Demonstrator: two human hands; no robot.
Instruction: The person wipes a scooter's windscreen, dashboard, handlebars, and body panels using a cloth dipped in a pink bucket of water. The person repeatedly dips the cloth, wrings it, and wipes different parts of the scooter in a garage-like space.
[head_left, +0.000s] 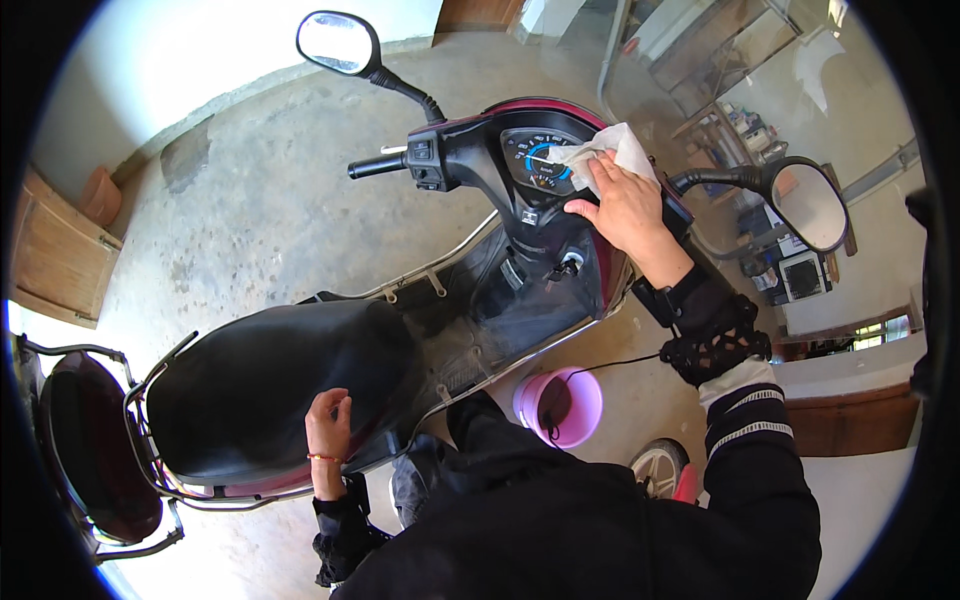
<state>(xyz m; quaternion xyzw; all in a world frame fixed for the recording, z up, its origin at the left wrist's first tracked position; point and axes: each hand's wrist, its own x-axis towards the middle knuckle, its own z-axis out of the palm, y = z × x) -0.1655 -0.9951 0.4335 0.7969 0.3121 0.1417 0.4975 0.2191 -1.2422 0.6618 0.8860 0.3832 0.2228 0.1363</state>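
Observation:
A scooter with a black seat and dark red panels stands across the view before me. My right hand presses a white cloth or wipe against the right side of its instrument panel. The cloth covers part of the dial, and the right handlebar grip is hidden behind my hand. Over the near edge of the seat is my left hand, fingers loosely curled with nothing in them; whether it touches the seat I cannot tell. Keys hang at the ignition below the panel.
A pink bucket stands on the floor beside the scooter, near a small wheel. Mirrors stick out on both sides of the handlebar. A metal rear rack and backrest lie left. A wooden cabinet is by the wall.

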